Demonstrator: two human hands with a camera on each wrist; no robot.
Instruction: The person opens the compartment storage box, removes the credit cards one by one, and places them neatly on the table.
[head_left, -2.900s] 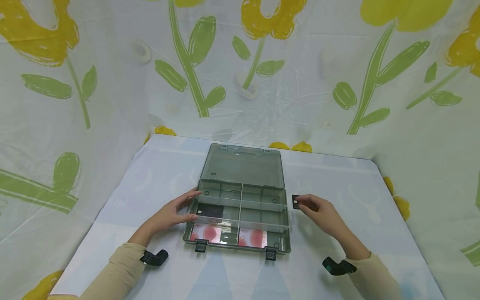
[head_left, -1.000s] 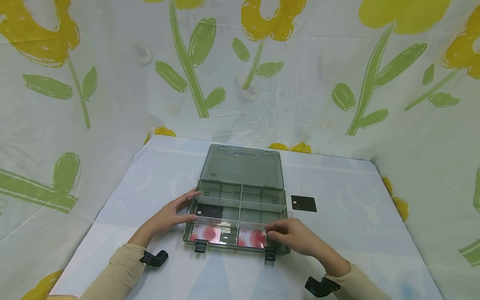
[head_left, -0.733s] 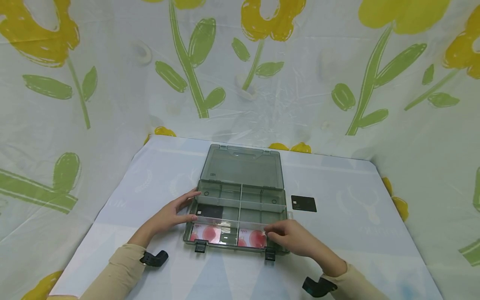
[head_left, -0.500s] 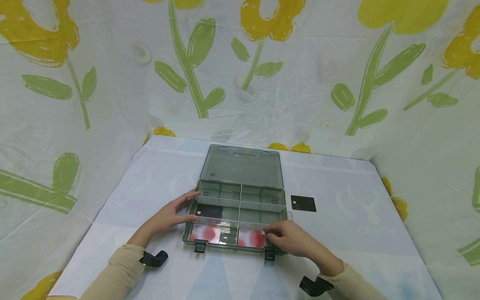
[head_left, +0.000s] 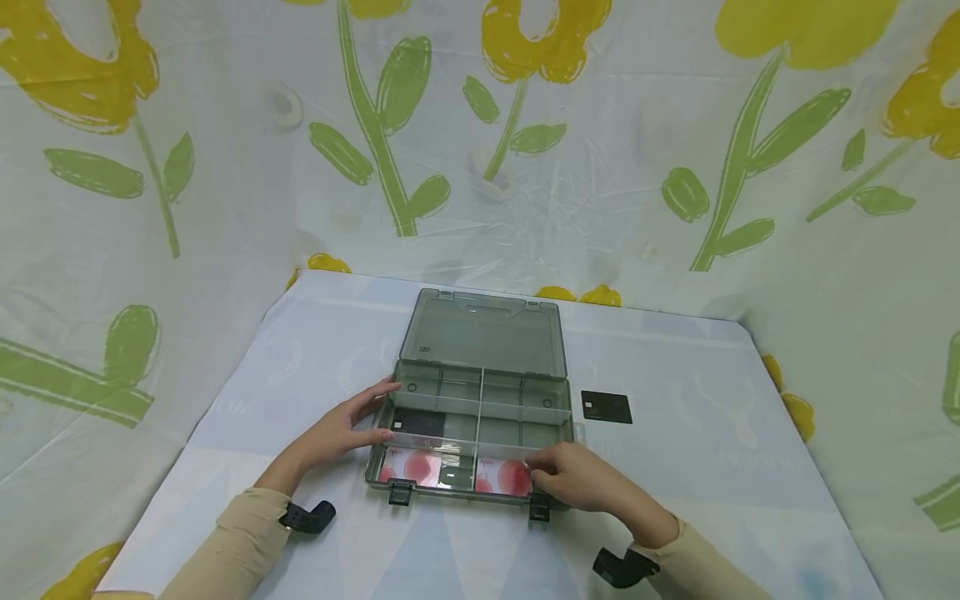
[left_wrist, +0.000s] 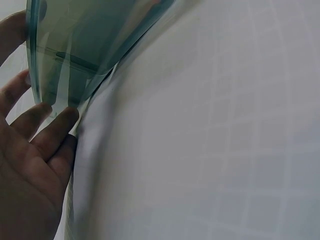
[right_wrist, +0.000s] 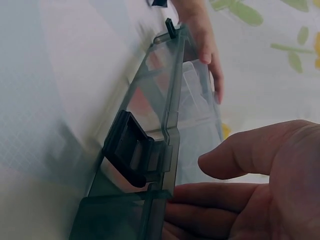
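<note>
A grey-green see-through divided plastic storage box (head_left: 525,429) lies with its lid (head_left: 487,333) folded back. My left hand (head_left: 348,429) rests on its left rim, fingers spread; in the left wrist view its fingertips (left_wrist: 65,117) touch the outer wall. My right hand (head_left: 581,475) reaches over the front right compartment, fingertips right at the edge of a pink-and-white card (head_left: 504,477). In the right wrist view its thumb (right_wrist: 220,162) stands apart from the fingers, which are partly hidden behind the box wall. A matching pink card (head_left: 412,467) lies front left, a black card (head_left: 420,422) behind it.
Another black bank card (head_left: 607,407) lies on the pale patterned tablecloth (head_left: 675,367) to the right of the box. Two black latches (head_left: 401,493) hang at the box's front. A flower-printed sheet (head_left: 600,167) surrounds the table.
My right hand has let go of the black card beside the box, moved down-left to the front right compartment, and crept slightly further left. My left hand has stayed in place.
</note>
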